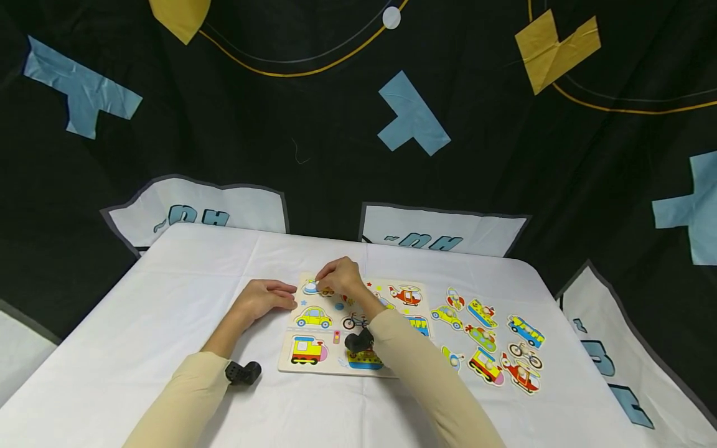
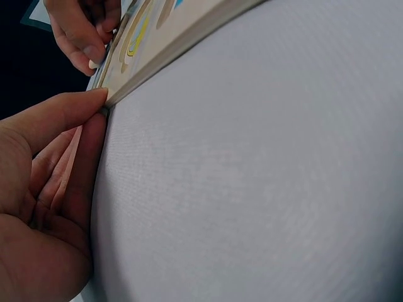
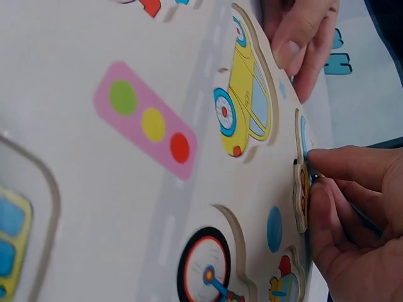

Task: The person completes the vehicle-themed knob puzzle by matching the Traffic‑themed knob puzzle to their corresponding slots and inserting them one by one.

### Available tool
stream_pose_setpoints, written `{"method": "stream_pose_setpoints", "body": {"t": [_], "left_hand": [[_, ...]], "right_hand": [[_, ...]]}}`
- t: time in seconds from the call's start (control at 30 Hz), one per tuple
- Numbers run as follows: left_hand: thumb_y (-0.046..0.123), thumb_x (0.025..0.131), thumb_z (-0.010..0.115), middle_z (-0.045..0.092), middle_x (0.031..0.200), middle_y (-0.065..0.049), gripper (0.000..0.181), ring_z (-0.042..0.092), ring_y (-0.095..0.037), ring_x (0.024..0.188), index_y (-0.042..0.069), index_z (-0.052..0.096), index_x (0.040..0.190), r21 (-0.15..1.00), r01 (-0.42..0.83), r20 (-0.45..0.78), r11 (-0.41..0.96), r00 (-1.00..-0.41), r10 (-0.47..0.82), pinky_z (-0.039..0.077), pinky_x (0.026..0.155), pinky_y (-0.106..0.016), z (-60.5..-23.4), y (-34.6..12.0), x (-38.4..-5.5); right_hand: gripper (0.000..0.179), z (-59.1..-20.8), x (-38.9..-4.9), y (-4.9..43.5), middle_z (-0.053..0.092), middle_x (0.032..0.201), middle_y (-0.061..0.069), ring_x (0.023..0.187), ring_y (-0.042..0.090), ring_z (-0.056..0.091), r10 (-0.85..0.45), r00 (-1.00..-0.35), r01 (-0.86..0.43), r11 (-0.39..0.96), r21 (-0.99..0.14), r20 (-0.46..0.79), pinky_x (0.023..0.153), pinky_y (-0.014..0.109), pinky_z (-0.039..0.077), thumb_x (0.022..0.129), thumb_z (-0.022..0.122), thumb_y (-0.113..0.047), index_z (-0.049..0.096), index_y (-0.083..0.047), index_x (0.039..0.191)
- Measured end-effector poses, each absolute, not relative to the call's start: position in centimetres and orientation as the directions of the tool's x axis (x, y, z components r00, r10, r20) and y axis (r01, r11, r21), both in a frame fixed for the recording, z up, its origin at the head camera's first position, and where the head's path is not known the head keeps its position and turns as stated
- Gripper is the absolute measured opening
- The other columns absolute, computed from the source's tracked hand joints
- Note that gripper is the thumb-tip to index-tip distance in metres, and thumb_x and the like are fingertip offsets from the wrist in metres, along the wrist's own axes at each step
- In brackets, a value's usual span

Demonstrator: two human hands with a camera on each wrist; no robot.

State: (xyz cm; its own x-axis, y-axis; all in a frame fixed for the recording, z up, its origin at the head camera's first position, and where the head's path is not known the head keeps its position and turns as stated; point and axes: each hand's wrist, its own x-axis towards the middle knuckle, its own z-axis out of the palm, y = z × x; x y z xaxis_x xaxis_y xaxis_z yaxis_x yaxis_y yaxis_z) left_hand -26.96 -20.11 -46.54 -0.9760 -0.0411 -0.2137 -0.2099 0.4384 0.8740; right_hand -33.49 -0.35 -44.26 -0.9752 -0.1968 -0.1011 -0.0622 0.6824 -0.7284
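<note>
A wooden puzzle board (image 1: pixel 330 368) with printed vehicles lies on the white table. At its upper left part, my right hand (image 1: pixel 343 277) pinches a small puzzle piece (image 3: pixel 301 198) between thumb and fingertips. The piece stands tilted on edge to the right wrist camera, showing orange round marks; its full picture is hidden. Beside the board's left edge is my left hand (image 1: pixel 264 300). In the left wrist view its thumb and index finger (image 2: pixel 88 106) grip the board's edge. Nearby on the board are a yellow car picture (image 3: pixel 247 94) and a bicycle picture (image 3: pixel 204 267).
Several loose pieces lie right of the board, among them a bus (image 1: pixel 526 331), a bicycle (image 1: pixel 525 355), a red helicopter (image 1: pixel 521 374), a train (image 1: pixel 486 366) and a yellow car (image 1: pixel 446 317). A black curtain (image 1: pixel 252 137) hangs behind the table.
</note>
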Motion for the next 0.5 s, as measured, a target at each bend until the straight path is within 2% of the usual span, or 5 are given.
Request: {"method": "stream_pose_setpoints", "body": {"t": [0.27,0.5], "left_hand": [[0.020,0.080,0.085,0.079,0.097,-0.005,0.045,0.072,-0.013,0.090,0.007,0.073,0.121,0.878,-0.215,-0.217,0.427,-0.975,-0.043,0.050,0.096,-0.041,-46.73,-20.11,-27.04],[0.021,0.079,0.085,0.079,0.095,-0.003,0.045,0.072,-0.012,0.089,0.008,0.074,0.121,0.880,-0.220,-0.222,0.421,-0.974,-0.046,0.050,0.096,-0.041,-46.99,-20.20,-27.27]], "right_hand": [[0.007,-44.56,-33.31,-0.73,0.073,0.085,-0.003,0.080,0.012,0.060,-0.174,-0.978,-0.038,0.696,-0.717,-0.117,0.069,0.024,0.048,0.079,0.086,-0.019,0.080,-0.017,0.081],[0.007,-44.67,-33.41,-0.73,0.073,0.085,-0.002,0.080,0.012,0.060,-0.162,-0.979,-0.022,0.695,-0.719,-0.126,0.069,0.023,0.049,0.079,0.086,-0.019,0.080,-0.018,0.082]]}}
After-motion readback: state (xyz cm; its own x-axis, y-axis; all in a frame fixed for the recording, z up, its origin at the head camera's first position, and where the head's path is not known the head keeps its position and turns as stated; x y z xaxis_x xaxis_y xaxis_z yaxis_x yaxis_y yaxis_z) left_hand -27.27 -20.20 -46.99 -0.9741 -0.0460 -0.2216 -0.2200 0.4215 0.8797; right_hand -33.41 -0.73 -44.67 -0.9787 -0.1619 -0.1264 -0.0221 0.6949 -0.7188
